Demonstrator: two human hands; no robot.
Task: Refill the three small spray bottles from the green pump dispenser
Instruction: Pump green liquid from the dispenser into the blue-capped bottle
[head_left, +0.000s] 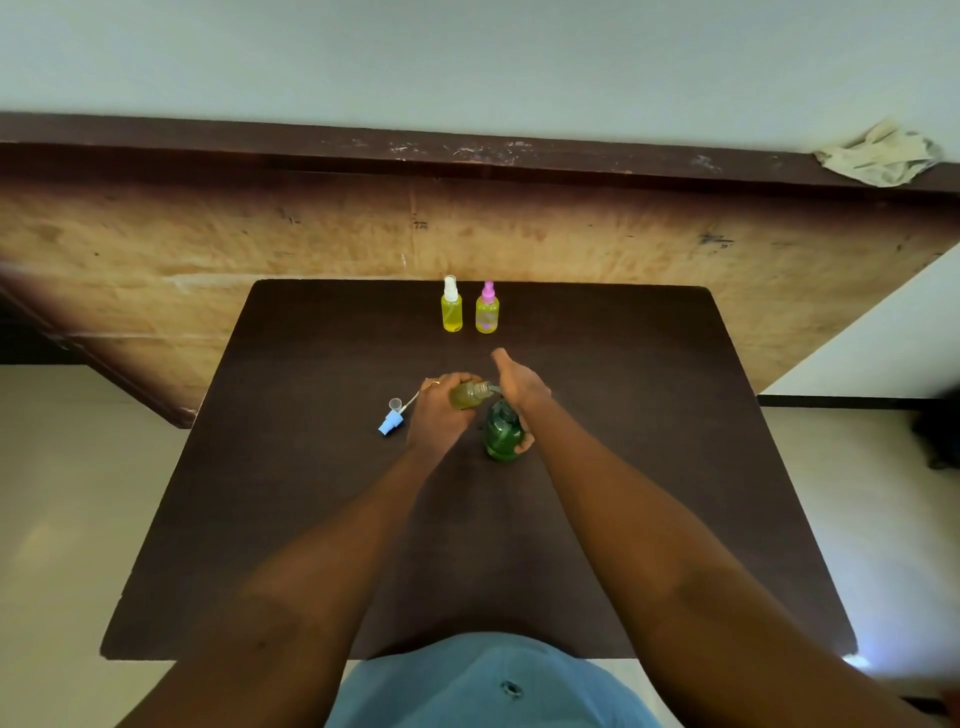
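Bottle (467, 396): uncapped, tilted, gripped by left hand (436, 415).
Dispenser (503, 431): green, upright on counter (363, 519); right hand (519, 384) on top, grip indiscernible.

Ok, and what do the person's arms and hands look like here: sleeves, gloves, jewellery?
Both forearms are bare, with no sleeves in view. The left hand and right hand wear no gloves. A thin gold-coloured ring shows on a left-hand finger. No watch or bracelet is visible. A light blue shirt shows at the bottom edge.
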